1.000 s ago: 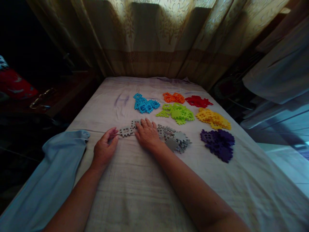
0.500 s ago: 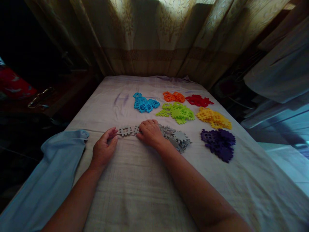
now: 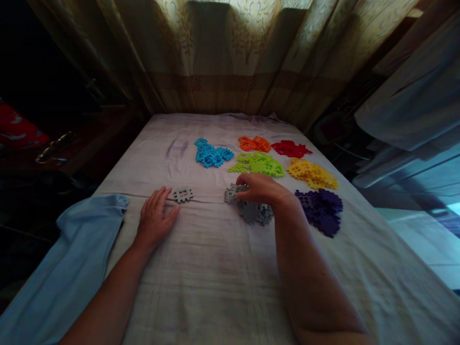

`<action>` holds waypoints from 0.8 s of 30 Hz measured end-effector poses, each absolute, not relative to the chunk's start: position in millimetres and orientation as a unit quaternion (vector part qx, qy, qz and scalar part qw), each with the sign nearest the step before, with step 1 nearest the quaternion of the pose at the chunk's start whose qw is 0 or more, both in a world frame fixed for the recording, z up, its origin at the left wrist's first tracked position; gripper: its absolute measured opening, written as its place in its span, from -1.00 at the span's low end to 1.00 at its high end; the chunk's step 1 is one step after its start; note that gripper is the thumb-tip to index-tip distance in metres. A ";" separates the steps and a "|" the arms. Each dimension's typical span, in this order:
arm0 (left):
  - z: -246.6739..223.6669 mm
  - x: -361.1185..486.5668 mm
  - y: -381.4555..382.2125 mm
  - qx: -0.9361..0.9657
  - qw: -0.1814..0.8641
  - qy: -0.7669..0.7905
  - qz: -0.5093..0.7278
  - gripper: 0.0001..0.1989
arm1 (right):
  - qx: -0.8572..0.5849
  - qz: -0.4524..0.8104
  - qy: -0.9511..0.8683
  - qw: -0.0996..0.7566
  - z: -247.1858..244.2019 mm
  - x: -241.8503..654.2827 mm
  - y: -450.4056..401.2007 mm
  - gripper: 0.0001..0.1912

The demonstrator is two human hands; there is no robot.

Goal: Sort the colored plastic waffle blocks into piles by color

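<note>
My left hand (image 3: 155, 218) lies on the sheet with its fingers spread, holding nothing. Just right of its fingertips is a flat grey interlocking toy piece (image 3: 183, 194) with a window-like grid. My right hand (image 3: 260, 188) pinches another grey interlocking piece (image 3: 231, 192) between thumb and fingers, over the grey pile. Part of that grey pile (image 3: 253, 212) shows below the hand; the rest is hidden behind the hand and wrist.
Sorted piles of similar pieces lie beyond: blue (image 3: 212, 155), orange (image 3: 254, 143), red (image 3: 291, 148), lime green (image 3: 258, 164), yellow (image 3: 312, 172) and purple (image 3: 323, 211). A light blue cloth (image 3: 89, 239) hangs over the bed's left edge. A curtain (image 3: 215, 62) is behind.
My right hand has moved right, from near the window-like grey piece to over the grey pile, where it grips a grey piece. My left fingers have spread flatter on the sheet.
</note>
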State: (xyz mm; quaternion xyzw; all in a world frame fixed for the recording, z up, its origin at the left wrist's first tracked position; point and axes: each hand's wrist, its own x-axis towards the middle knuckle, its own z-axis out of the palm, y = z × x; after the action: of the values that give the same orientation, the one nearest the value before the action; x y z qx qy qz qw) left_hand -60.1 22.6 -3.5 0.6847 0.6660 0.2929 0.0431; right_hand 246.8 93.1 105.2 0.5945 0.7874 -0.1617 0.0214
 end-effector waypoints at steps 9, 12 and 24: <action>7.4 -42.7 47.1 0.686 0.040 0.694 0.216 -0.50 | 0.610 -0.147 0.775 -0.079 117.5 275.0 90.0 -0.67; 11.8 -40.1 49.6 0.701 0.035 0.670 0.243 -0.53 | 0.612 -0.134 0.773 -0.102 119.4 282.6 85.7 -0.67; 1.2 65.0 31.4 0.790 0.075 0.533 0.292 -0.39 | 0.678 -0.139 0.659 -0.295 47.4 302.7 67.8 -0.58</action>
State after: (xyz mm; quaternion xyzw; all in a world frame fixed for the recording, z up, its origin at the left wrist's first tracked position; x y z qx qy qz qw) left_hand 65.0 31.4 1.2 0.7905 0.5330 0.2923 0.0752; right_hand 302.7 67.8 47.4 0.6776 0.6595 -0.1385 -0.2946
